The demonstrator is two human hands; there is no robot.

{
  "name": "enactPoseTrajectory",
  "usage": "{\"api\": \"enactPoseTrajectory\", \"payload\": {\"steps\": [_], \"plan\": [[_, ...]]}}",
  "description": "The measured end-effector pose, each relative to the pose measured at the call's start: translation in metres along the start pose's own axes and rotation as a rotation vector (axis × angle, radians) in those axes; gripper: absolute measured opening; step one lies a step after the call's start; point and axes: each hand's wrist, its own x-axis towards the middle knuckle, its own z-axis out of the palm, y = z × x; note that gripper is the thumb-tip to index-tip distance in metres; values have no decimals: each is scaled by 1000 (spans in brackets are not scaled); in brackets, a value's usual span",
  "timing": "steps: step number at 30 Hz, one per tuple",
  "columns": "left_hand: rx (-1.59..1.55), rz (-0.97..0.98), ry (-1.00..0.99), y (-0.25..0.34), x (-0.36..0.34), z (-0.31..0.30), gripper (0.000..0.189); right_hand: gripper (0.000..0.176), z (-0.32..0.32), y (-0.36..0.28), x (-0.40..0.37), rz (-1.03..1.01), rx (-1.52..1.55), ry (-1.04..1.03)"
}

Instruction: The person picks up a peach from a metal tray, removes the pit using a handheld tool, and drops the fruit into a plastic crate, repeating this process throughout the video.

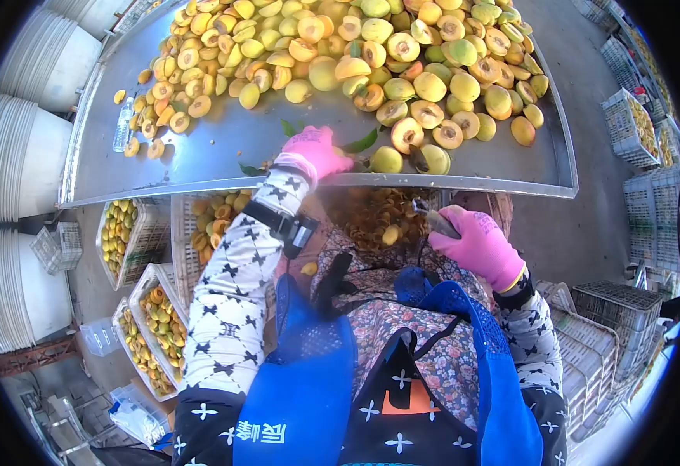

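Note:
Halved yellow peaches (301, 50) lie heaped on a metal table (223, 151). My left hand (318, 152), in a pink glove, is at the table's front edge, its fingers curled and whatever they may hold hidden. Green leaves (362, 141) lie beside it. My right hand (480, 242), also gloved in pink, is wrapped round the handle of a small metal-tipped tool (433, 217) below the table edge. Between the hands, lower down, is a container of brown pits and scraps (379, 217) with a yellow piece (390, 234) in it.
Crates of yellow fruit (120, 233) (161, 322) stand on the floor at the left, near large white tubs (26, 155). A clear bottle (123, 124) lies on the table's left side. More crates (631, 128) and stacked baskets (615, 311) are at the right.

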Motion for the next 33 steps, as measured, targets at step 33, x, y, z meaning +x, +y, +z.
{"api": "enactPoseTrajectory", "payload": {"steps": [33], "plan": [[5,142,186,23,21,33,82,43,34,-34,28,-149,289,250]]}}
